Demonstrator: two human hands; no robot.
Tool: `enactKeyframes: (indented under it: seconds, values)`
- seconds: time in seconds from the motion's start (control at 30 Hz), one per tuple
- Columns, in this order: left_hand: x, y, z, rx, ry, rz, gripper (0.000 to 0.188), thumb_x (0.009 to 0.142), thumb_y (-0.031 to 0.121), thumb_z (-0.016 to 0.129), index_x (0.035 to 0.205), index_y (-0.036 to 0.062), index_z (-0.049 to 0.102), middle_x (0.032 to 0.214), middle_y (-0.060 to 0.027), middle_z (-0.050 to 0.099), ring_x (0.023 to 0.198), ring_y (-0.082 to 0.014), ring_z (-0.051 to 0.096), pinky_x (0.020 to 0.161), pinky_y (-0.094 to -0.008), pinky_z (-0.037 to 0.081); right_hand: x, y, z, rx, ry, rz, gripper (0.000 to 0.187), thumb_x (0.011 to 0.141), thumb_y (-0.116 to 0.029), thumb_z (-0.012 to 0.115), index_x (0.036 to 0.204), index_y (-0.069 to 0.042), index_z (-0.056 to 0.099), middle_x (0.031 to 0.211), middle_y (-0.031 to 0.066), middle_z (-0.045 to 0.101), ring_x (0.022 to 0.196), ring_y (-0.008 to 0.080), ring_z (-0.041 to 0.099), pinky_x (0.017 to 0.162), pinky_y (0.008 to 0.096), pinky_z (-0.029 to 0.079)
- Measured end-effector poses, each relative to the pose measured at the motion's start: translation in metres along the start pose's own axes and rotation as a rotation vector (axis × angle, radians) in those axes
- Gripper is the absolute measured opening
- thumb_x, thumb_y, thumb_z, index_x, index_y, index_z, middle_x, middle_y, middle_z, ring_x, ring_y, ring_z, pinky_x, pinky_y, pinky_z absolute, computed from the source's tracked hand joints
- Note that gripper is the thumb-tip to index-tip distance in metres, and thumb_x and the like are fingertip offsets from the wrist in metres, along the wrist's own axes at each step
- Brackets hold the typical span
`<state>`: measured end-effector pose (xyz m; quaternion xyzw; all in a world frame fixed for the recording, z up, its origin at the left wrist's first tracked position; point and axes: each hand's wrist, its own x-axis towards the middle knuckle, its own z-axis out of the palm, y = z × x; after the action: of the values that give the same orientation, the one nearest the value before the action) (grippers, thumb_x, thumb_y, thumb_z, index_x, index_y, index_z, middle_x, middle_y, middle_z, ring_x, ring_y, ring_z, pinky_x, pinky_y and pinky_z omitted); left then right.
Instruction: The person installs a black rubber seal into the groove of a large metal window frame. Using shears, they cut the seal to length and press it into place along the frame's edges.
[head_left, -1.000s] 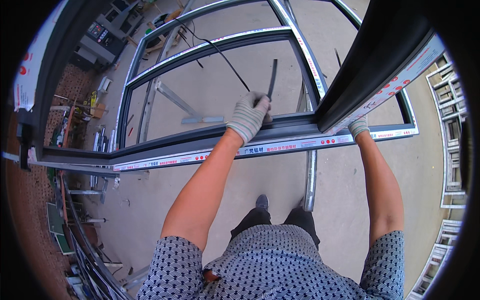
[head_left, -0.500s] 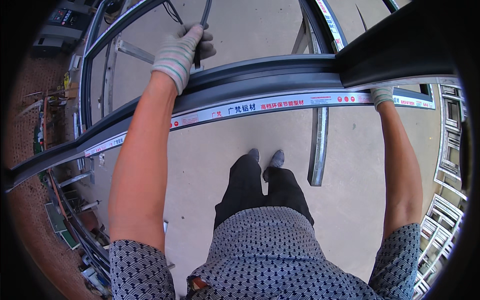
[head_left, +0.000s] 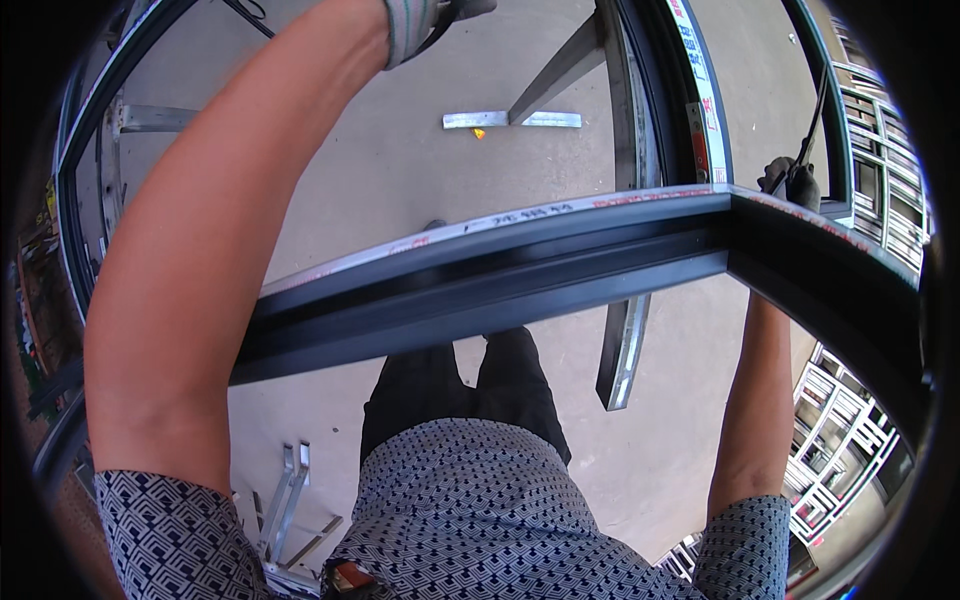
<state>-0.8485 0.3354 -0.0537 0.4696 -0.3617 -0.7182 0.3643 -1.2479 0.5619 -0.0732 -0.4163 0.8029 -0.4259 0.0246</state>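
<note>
A dark metal window frame crosses in front of me at a tilt, a printed film strip along its upper edge and a corner at the right. My right hand, in a glove with dark fingers, is just beyond that corner; my forearm passes beneath the frame. Its fingers are closed round a thin black strip that runs upward. My left hand, in a striped knit glove, reaches far forward over the frame. The picture's top edge cuts most of it off, and only a dark fingertip area shows.
Another dark frame with printed film lies beyond, on a metal stand. A metal foot bar rests on the floor. Stacked light frames stand at the right. Metal brackets lie at the lower left.
The near frame has tilted, its printed film moving from the lower edge to the upper. My left hand has reached farther forward. My right hand has moved from under the frame to beyond its corner.
</note>
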Motion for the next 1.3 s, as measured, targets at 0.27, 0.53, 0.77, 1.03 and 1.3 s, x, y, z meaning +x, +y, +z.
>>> enactKeyframes:
  seconds: [0.27, 0.53, 0.77, 1.03, 1.3]
  values:
    - [0.063, -0.044, 0.05, -0.085, 0.138, -0.048, 0.025, 0.091, 0.017, 0.071, 0.107, -0.0011, 0.064, 0.087, -0.0077, 0.065, 0.075, -0.0168, 0.066, 0.074, -0.0296, 0.062, -0.003, -0.028, 0.005, 0.159, 0.078, 0.109, 0.022, 0.092, -0.003, 0.068, 0.113, 0.0, 0.062, 0.095, 0.006, 0.066, 0.088, 0.012, 0.06, 0.081, 0.0234, 0.049]
    - [0.112, -0.023, 0.082, -0.113, 0.072, -0.094, 0.025, 0.094, 0.018, 0.068, 0.109, -0.0007, 0.063, 0.088, -0.0073, 0.065, 0.08, -0.0166, 0.066, 0.078, -0.0311, 0.063, -0.008, -0.041, 0.004, 0.054, 0.01, 0.105, 0.03, 0.093, 0.005, 0.059, 0.123, 0.0, 0.056, 0.108, 0.006, 0.063, 0.093, 0.0108, 0.061, 0.084, 0.0238, 0.053]
    - [0.156, -0.014, 0.092, -0.023, 0.031, -0.029, 0.026, 0.095, 0.02, 0.067, 0.11, -0.0012, 0.063, 0.085, -0.0062, 0.065, 0.078, -0.0151, 0.067, 0.076, -0.0299, 0.061, -0.007, -0.047, 0.007, -0.041, 0.009, 0.154, 0.033, 0.093, 0.004, 0.061, 0.126, 0.001, 0.055, 0.111, 0.0063, 0.063, 0.093, 0.011, 0.061, 0.084, 0.0244, 0.053]
    - [0.168, 0.008, 0.092, 0.062, 0.046, -0.089, 0.025, 0.094, 0.02, 0.064, 0.106, -0.0022, 0.065, 0.079, -0.0067, 0.067, 0.067, -0.0152, 0.065, 0.068, -0.0296, 0.058, -0.009, -0.046, 0.006, 0.057, 0.021, 0.164, 0.035, 0.091, 0.008, 0.06, 0.125, 0.001, 0.055, 0.106, 0.0053, 0.062, 0.09, 0.0107, 0.06, 0.081, 0.0248, 0.053]
    - [0.179, 0.007, 0.086, 0.194, -0.009, -0.085, 0.027, 0.096, 0.022, 0.062, 0.108, -0.0022, 0.065, 0.081, -0.0068, 0.067, 0.069, -0.0149, 0.066, 0.066, -0.0304, 0.06, -0.01, -0.046, 0.008, -0.01, 0.019, 0.153, 0.035, 0.09, 0.01, 0.058, 0.123, 0.001, 0.055, 0.097, 0.004, 0.062, 0.082, 0.0108, 0.059, 0.077, 0.0246, 0.052]
